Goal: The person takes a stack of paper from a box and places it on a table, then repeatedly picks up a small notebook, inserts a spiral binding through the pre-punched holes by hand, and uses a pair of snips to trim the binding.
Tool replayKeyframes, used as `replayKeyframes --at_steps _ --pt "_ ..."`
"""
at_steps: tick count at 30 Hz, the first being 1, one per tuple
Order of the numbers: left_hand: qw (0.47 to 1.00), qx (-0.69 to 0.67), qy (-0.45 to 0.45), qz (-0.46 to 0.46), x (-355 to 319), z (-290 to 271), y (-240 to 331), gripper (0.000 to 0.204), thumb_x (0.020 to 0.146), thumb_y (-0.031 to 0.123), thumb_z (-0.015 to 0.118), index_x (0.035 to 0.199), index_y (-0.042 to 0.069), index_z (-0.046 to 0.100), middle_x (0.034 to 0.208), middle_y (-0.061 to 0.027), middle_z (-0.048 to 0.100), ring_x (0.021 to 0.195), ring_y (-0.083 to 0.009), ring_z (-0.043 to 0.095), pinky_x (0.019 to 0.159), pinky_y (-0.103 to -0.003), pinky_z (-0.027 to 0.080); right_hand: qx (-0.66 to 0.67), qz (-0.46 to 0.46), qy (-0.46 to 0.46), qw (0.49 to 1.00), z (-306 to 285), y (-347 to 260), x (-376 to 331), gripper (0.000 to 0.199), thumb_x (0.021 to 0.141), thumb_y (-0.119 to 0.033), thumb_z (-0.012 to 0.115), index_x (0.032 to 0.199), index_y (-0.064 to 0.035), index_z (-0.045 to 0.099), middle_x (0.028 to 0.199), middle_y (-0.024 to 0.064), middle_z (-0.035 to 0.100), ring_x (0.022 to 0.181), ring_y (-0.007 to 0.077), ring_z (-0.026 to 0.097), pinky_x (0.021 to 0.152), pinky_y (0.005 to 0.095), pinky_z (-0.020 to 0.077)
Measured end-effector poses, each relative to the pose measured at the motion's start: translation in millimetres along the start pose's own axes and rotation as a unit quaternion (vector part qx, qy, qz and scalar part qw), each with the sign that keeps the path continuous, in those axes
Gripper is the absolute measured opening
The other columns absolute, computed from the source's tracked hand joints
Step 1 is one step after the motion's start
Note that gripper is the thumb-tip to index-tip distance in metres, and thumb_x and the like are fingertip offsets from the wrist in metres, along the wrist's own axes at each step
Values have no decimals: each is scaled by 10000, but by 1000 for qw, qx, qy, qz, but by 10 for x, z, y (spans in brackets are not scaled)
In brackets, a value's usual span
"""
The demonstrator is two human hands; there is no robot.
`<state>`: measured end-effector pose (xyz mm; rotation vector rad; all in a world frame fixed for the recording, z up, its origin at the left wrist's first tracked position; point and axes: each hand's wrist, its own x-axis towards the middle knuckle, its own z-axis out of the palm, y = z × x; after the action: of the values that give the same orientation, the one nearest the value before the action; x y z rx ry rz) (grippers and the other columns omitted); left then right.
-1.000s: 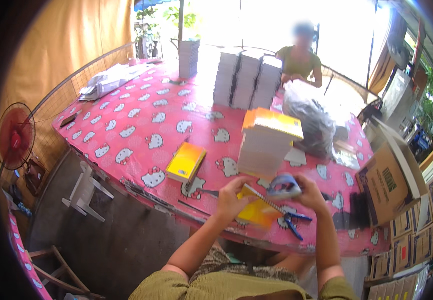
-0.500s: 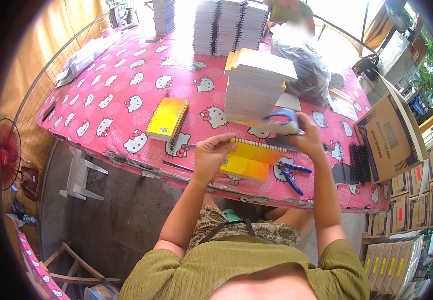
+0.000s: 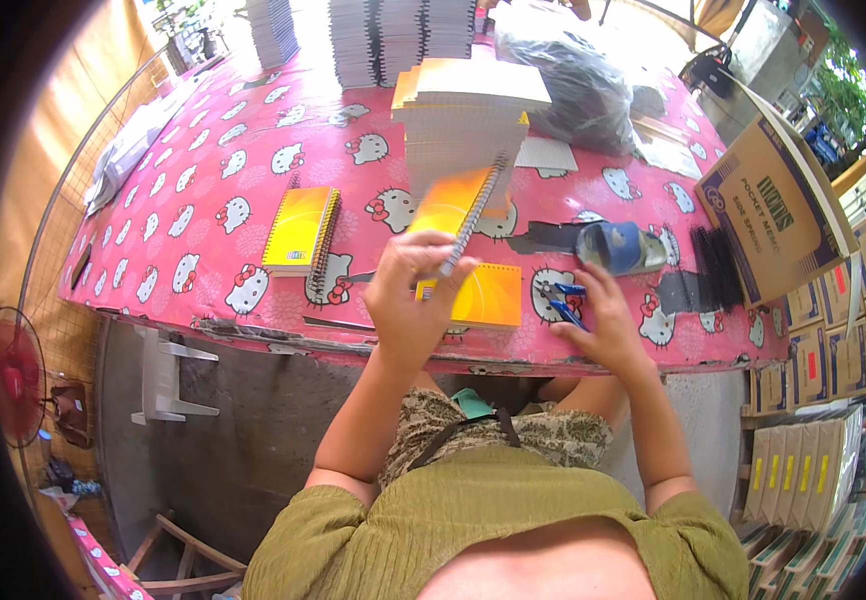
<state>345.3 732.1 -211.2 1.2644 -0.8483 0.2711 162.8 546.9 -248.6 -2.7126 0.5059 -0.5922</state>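
My left hand (image 3: 411, 290) grips a yellow spiral notebook (image 3: 451, 205) by its lower end, tilted up above the table with its coil to the right. Beneath it lies another yellow notebook (image 3: 488, 297), partly hidden by that hand. My right hand (image 3: 608, 325) is closed around blue-handled pliers (image 3: 567, 306) at the table's near edge, thumb and fingers on either side. Just beyond those fingers rests a rounded blue and grey object (image 3: 615, 246) whose kind I cannot make out. To the left, yellow spiral notebooks (image 3: 301, 232) lie stacked.
A tall stack of unbound notebooks (image 3: 463, 130) stands ahead, with coil-bound stacks (image 3: 403, 40) behind. A plastic-wrapped bundle (image 3: 578, 85) sits farther right. Black coils (image 3: 715, 268) lie beside an open carton (image 3: 778, 210). The pink tablecloth (image 3: 193, 300) covers the table; a white stool (image 3: 175, 375) stands below left.
My right hand has put the blue and grey object down on the table and closed on the pliers. My left hand has lifted and tilted the upper notebook. The view has shifted.
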Motion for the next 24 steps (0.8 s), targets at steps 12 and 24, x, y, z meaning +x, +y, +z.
replayKeyframes --at_steps 12,24 --pt "989 116 -89 -17 -476 -149 -274 174 726 -48 711 863 -33 603 984 -148 641 839 -212 640 691 -299 531 199 2 3 980 -46 -421 11 286 785 -169 699 1011 -14 617 928 152 609 814 317 613 705 353 509" --pt "997 69 -26 -28 -527 -43 -327 170 706 -69 713 839 -41 612 929 -167 643 817 -252 641 678 -325 532 123 -108 56 985 112 -970 126 361 761 -220 726 1022 -7 596 978 163 623 878 301 613 731 386 495"
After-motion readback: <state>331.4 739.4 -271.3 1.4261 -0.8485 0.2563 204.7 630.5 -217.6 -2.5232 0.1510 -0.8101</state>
